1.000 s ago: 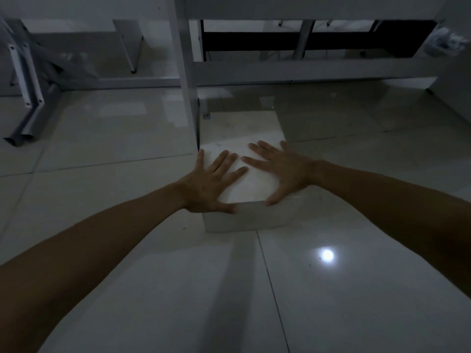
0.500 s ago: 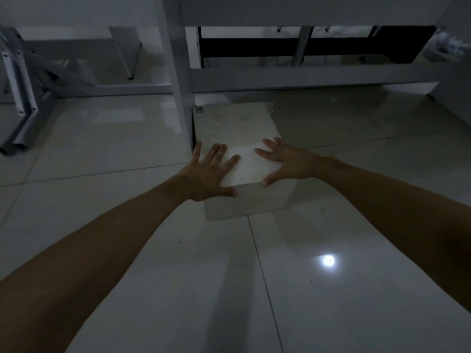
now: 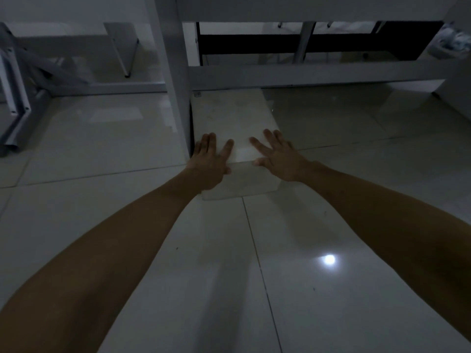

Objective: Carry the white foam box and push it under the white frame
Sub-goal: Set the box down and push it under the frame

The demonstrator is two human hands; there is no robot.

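Your left hand [image 3: 210,161] and right hand [image 3: 279,159] lie flat, fingers spread, gripping nothing, on the foam box [image 3: 234,123]. It has slid farther under the frame [image 3: 175,80]; its far edge now meets the crossbar.

The white foam box [image 3: 229,115] looks matt and faintly scuffed (a few grey marks on top); the floor tiles [image 3: 331,289] are glossy, mirroring a light; the white frame [image 3: 305,75] shows smooth painted metal.
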